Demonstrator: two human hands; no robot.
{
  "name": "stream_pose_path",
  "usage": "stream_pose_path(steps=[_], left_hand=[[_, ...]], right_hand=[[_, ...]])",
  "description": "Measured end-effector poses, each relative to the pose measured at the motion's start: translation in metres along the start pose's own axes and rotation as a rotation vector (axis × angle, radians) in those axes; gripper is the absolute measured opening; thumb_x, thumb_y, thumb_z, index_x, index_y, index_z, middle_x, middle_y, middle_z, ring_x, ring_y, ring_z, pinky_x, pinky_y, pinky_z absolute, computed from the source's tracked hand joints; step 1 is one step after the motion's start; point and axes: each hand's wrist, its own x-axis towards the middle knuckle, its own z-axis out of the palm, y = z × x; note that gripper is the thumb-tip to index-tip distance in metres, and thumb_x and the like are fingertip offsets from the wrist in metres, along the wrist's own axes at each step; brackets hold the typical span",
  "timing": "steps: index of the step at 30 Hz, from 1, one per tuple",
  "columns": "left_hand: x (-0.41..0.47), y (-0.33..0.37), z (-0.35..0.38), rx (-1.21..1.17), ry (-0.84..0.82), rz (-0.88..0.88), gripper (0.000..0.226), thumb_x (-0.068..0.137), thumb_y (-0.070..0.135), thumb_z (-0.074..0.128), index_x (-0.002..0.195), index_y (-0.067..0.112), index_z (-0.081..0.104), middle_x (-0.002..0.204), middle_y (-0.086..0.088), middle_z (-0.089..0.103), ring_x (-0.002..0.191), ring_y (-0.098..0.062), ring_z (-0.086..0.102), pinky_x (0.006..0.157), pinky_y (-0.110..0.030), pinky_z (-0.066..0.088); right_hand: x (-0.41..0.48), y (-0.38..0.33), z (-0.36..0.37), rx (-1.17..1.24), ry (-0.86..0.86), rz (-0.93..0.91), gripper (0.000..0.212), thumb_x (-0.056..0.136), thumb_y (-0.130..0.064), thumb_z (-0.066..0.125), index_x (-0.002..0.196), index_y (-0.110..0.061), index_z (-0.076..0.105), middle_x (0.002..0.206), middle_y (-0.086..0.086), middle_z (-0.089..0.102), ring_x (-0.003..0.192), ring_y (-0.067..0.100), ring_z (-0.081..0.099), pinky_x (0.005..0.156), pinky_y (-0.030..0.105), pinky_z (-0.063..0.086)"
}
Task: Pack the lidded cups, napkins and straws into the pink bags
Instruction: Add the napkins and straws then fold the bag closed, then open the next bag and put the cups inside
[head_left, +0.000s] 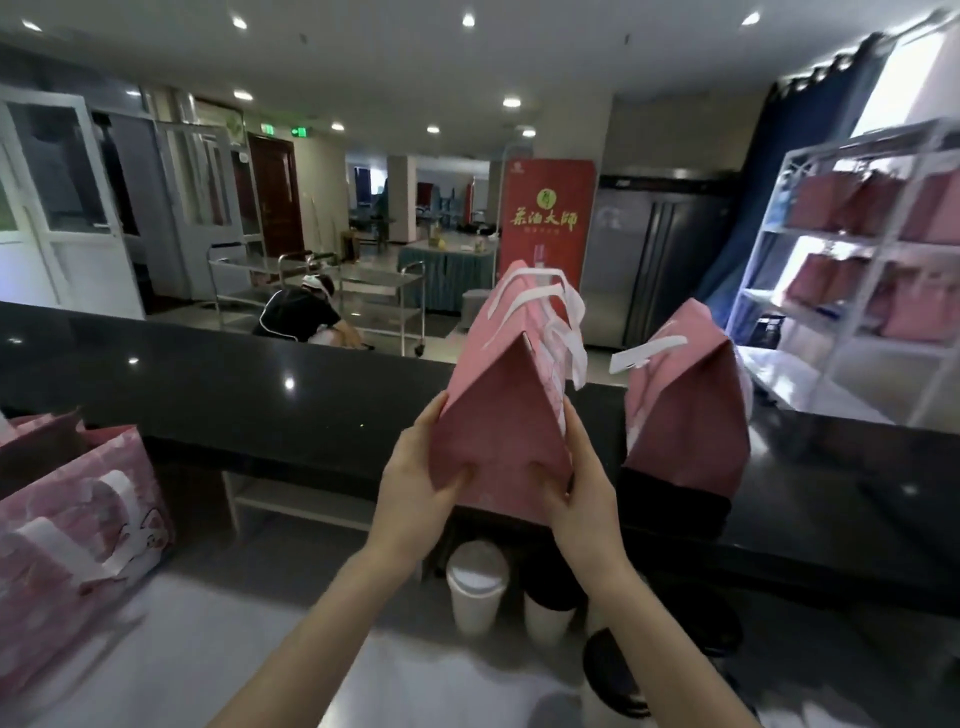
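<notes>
— Where is the pink bag (506, 410) right now?

— Upright in the middle, with its base at the near edge of the black counter (234, 395); I cannot tell whether it rests there. The left hand (415, 467) grips its left side and the right hand (582, 483) its right. Both thumbs press into the near face and the fingers curl round the edges. The white handles (540, 301) stick up at the top.

— Any writing on it?

— A pale print runs along its right side, too blurred to read. The only legible text is on the far red banner (550, 218): yellow characters, 茶油大师, under a round green emblem.

— And the other items?

— A second bag (685, 415) stands just to the right on the counter. Flat bags (78, 530) with a cartoon figure lie near left. Below the hands stand a white-lidded cup (475, 587) and black-lidded cups (550, 592). A white shelf (831, 374) at far right holds more pink bags.
</notes>
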Motion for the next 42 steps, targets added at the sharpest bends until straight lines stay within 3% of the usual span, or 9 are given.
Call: stream_pose_path(steps=[7,14,20,24,29,32,34,38,42], left_hand=[[0.028,-0.039,0.050,0.030,-0.148,-0.046,0.085,0.081,0.013,0.075,0.149,0.037,0.029,0.132,0.001,0.052,0.121,-0.011,0.052,0.104,-0.040,0.045],[0.062,-0.072,0.079,0.038,-0.205,-0.059,0.088,0.081,0.012,0.073,0.151,0.036,0.024,0.132,0.000,0.049,0.121,-0.013,0.052,0.102,-0.031,0.044],[0.093,-0.091,0.104,0.091,-0.212,-0.054,0.092,0.081,0.006,0.071,0.152,0.036,0.020,0.133,-0.001,0.046,0.118,-0.010,0.050,0.098,-0.017,0.037],[0.105,-0.100,0.116,0.113,-0.209,-0.056,0.092,0.083,0.007,0.071,0.152,0.037,0.018,0.134,-0.003,0.044,0.119,-0.013,0.050,0.102,-0.023,0.040],[0.113,-0.105,0.123,0.134,-0.206,-0.055,0.092,0.082,0.009,0.072,0.153,0.035,0.019,0.133,-0.003,0.044,0.121,-0.017,0.051,0.105,-0.032,0.042],[0.113,-0.105,0.118,0.147,-0.221,-0.059,0.091,0.083,0.014,0.072,0.152,0.038,0.017,0.133,-0.002,0.044,0.120,-0.016,0.050,0.101,-0.027,0.041],[0.109,-0.103,0.110,0.147,-0.214,-0.072,0.090,0.084,0.019,0.072,0.151,0.041,0.016,0.134,-0.001,0.044,0.119,-0.013,0.050,0.097,-0.025,0.040],[0.082,-0.101,0.083,0.125,-0.123,-0.100,0.077,0.085,0.024,0.072,0.147,0.040,0.028,0.135,0.006,0.045,0.119,-0.010,0.050,0.097,-0.032,0.047],[0.041,-0.099,0.042,0.118,0.007,-0.076,0.045,0.087,0.016,0.069,0.122,0.040,0.054,0.113,0.014,0.054,0.102,-0.002,0.058,0.084,-0.031,0.056]], right_hand=[[0.019,0.044,-0.016,-0.168,0.111,0.128,0.081,0.085,0.001,0.059,0.144,-0.047,0.030,0.131,-0.012,0.055,0.119,0.002,0.052,0.104,0.031,0.044],[0.054,0.077,-0.019,-0.243,0.139,0.149,0.087,0.083,0.002,0.057,0.139,-0.056,0.024,0.126,-0.022,0.047,0.118,-0.005,0.045,0.099,0.014,0.034],[0.090,0.104,-0.023,-0.326,0.156,0.184,0.083,0.084,0.000,0.058,0.146,-0.044,0.024,0.123,-0.016,0.046,0.114,-0.005,0.042,0.097,0.012,0.030],[0.106,0.116,-0.024,-0.349,0.159,0.193,0.082,0.084,0.000,0.058,0.148,-0.039,0.024,0.122,-0.011,0.047,0.113,0.000,0.042,0.099,0.018,0.031],[0.115,0.124,-0.025,-0.360,0.164,0.190,0.081,0.085,0.001,0.056,0.149,-0.037,0.024,0.125,-0.013,0.044,0.112,-0.009,0.037,0.095,0.006,0.025],[0.108,0.122,-0.025,-0.360,0.180,0.162,0.078,0.087,-0.002,0.059,0.149,-0.036,0.025,0.130,-0.013,0.042,0.114,-0.013,0.033,0.092,-0.004,0.020],[0.096,0.116,-0.025,-0.353,0.204,0.137,0.073,0.089,-0.009,0.061,0.148,-0.035,0.025,0.134,-0.012,0.041,0.119,-0.009,0.034,0.098,0.001,0.022],[0.062,0.099,-0.021,-0.338,0.267,0.096,0.067,0.091,-0.017,0.062,0.146,-0.033,0.029,0.142,-0.007,0.039,0.130,0.004,0.037,0.108,0.026,0.032],[0.031,0.078,0.000,-0.378,0.265,-0.032,0.056,0.089,-0.014,0.064,0.140,-0.022,0.042,0.139,-0.003,0.038,0.131,0.006,0.036,0.108,0.012,0.024]])
